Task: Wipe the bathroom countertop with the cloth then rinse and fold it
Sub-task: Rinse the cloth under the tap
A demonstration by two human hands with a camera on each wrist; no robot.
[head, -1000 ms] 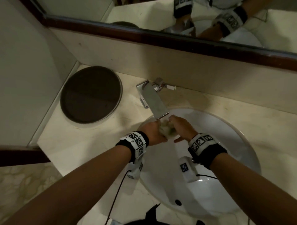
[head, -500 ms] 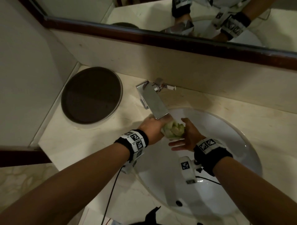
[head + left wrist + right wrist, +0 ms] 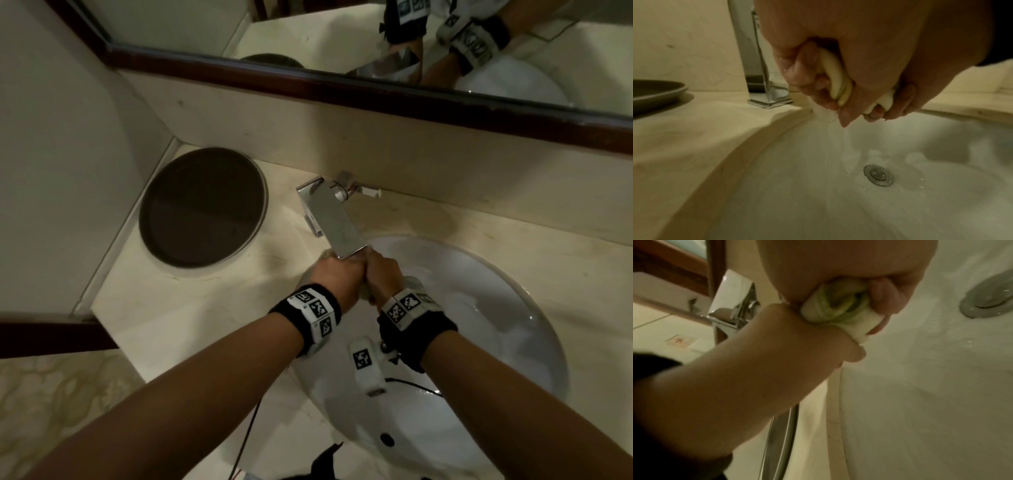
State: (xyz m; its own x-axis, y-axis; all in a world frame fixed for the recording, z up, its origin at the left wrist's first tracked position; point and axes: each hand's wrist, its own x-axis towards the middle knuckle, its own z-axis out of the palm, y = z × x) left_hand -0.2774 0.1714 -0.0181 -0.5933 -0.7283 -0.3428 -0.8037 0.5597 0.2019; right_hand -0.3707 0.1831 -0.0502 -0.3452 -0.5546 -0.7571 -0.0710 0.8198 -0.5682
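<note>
Both hands meet in the head view just below the tip of the chrome faucet, over the white sink. My left hand and right hand press fist to fist, and almost all of the cloth is hidden between them. The left wrist view shows the pale, wet cloth squeezed in curled fingers, with water trickling from it toward the drain. Seen from the right wrist, the cloth is a twisted white and green roll, gripped by my right hand and my left hand.
The beige countertop surrounds the sink. A dark round tray lies at its back left corner, against the side wall. A wood-framed mirror hangs over the backsplash. Cables run from the wrist bands toward me.
Half a second ago my left hand held the balled cloth while my right hand lay open under it. Now both hands clench the cloth together, closer under the spout.
</note>
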